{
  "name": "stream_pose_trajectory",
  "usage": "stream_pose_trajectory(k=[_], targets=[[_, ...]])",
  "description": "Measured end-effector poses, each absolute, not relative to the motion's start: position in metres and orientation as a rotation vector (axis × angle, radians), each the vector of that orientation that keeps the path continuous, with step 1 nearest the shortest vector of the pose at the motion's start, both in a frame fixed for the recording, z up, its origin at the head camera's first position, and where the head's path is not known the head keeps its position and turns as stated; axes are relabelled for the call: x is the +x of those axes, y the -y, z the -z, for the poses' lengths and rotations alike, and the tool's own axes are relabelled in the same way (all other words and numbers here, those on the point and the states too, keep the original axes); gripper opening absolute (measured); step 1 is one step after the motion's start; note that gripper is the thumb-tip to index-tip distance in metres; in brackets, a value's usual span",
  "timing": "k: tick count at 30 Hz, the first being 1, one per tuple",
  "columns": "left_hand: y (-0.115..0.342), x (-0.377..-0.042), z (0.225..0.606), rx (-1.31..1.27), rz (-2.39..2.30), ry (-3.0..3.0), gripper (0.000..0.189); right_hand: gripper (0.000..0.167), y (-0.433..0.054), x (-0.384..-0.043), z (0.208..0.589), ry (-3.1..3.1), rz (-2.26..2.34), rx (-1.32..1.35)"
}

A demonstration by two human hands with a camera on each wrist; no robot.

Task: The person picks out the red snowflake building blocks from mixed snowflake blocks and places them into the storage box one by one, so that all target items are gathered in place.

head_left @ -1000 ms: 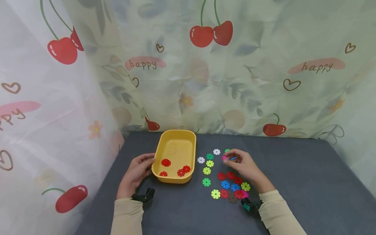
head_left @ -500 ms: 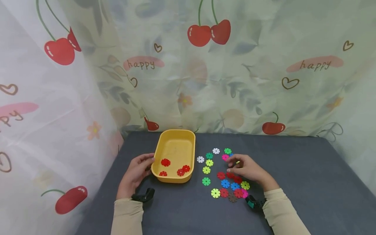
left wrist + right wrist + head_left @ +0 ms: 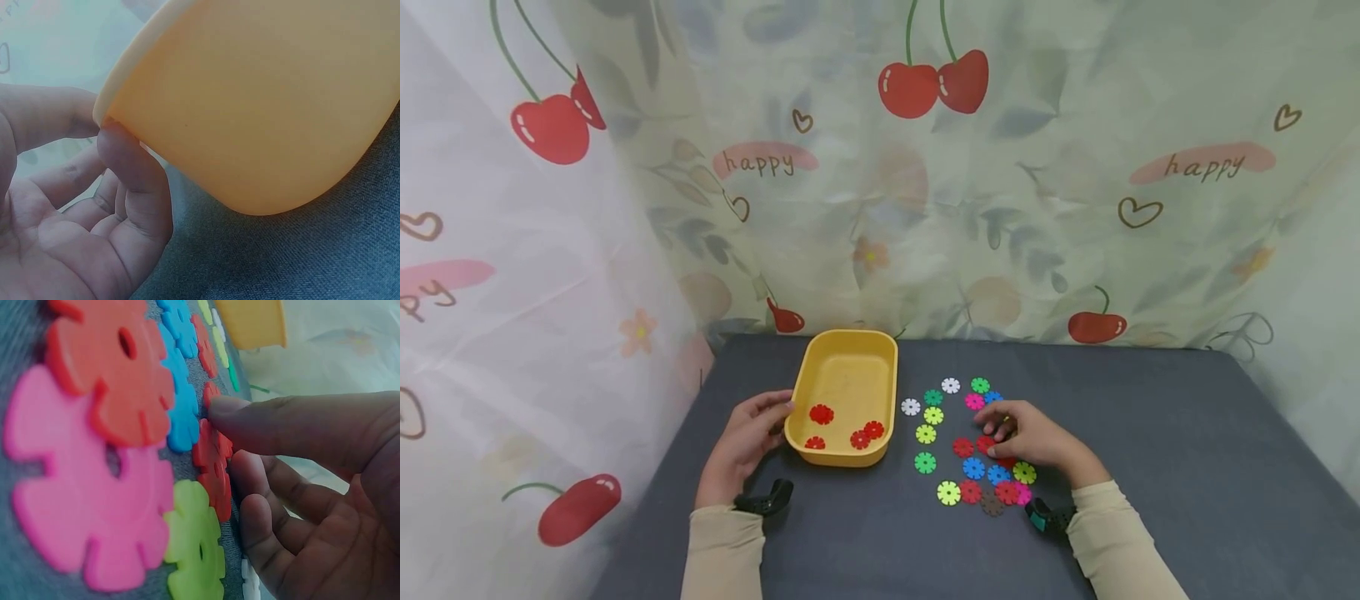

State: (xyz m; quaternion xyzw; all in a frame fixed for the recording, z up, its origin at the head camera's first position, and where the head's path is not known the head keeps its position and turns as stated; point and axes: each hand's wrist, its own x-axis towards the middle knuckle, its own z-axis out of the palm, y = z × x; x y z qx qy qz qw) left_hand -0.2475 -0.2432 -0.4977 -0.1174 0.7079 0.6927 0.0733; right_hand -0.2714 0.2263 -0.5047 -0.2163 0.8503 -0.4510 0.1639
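Observation:
My left hand [image 3: 741, 442] pinches the left rim of a yellow plastic tub [image 3: 850, 367], thumb against its outer wall in the left wrist view. Several red snowflake discs [image 3: 861, 439] lie inside the tub. Over the loose discs to the right is my right hand [image 3: 1033, 435], its fingers loosely bent. In the right wrist view its thumb [image 3: 250, 422] touches or nearly touches a red snowflake disc [image 3: 215, 478] on the cloth, with no disc gripped that I can see. That hand partly covers the red discs in the head view.
Blue discs [image 3: 973, 468], a brown disc [image 3: 992, 504] and an overlapping pink disc [image 3: 94, 506] lie nearer me. Green, yellow and white discs [image 3: 911, 407] form a loose column beside the tub. A printed curtain [image 3: 865, 167] hangs behind the dark cloth-covered table [image 3: 1150, 467].
My right hand has drawn back from the pink and blue discs at the far end and come down to the red ones. The left hand and tub have stayed put.

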Motion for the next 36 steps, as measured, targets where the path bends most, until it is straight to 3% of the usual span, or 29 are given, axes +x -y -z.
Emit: stream_pose_trajectory(k=[17, 25, 36], targets=[[0.243, -0.246, 0.498, -0.337, -2.076, -2.128, 0.043, 0.034, -0.223, -0.266, 0.508, -2.466, 1.260, -0.624], [0.240, -0.248, 0.497, -0.308, -2.063, -2.146, 0.044, 0.017, -0.222, -0.266, 0.508, -2.525, 1.325, -0.624], [0.242, -0.245, 0.498, -0.329, -2.100, -2.134, 0.044, 0.026, -0.194, -0.268, 0.494, -2.489, 1.615, -0.578]])
